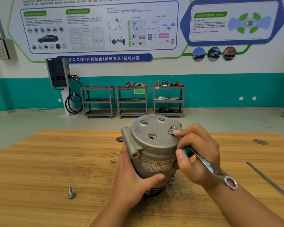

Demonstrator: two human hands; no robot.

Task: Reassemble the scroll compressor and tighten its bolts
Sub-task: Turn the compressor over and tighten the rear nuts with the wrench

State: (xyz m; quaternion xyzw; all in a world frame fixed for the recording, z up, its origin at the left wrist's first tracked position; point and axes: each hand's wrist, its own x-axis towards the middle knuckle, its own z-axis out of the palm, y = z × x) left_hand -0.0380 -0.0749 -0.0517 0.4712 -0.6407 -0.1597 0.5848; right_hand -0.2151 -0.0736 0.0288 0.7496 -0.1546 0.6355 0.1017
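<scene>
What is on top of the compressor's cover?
Two seated bolts at the far side, an empty hole nearer, and a third bolt on the right, its head partly covered by a fingertip of the right hand, which holds the wrench.

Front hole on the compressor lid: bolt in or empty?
Empty: hole shows bare; one bolt lies loose on the table.

Bright, even, diffuse light fills the scene. The compressor (154,149) is sharp, its label partly legible, and its flat top carries a dull sheen. A soft, dark shadow pools on the tabletop (47,161) just beneath it. The wrench (208,166) to its right glints at the ring end. Far behind the compressor, the small print on the wall posters (97,27) is soft and pale. Wide-angle distortion bows the teal wall band (220,90) and the tabletop's far edge.
</scene>
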